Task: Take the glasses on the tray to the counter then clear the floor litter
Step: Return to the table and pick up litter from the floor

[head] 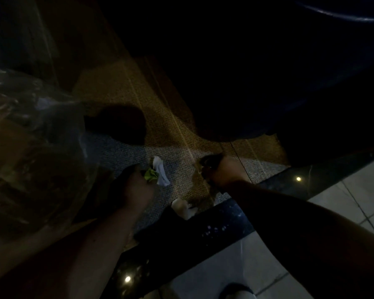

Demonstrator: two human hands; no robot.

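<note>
Head view showed the left hand (136,186) gripping crumpled green-and-white litter (157,174); the right hand (220,171) closed on something dark. In such dimness, the white scrap (185,209) beside the dark border (214,225) risked being missed.

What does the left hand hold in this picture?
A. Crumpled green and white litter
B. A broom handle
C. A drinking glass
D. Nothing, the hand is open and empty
A. The left hand is closed on crumpled green and white litter just above the carpet, beside a clear plastic bag; no glass or handle shows in it.
</note>
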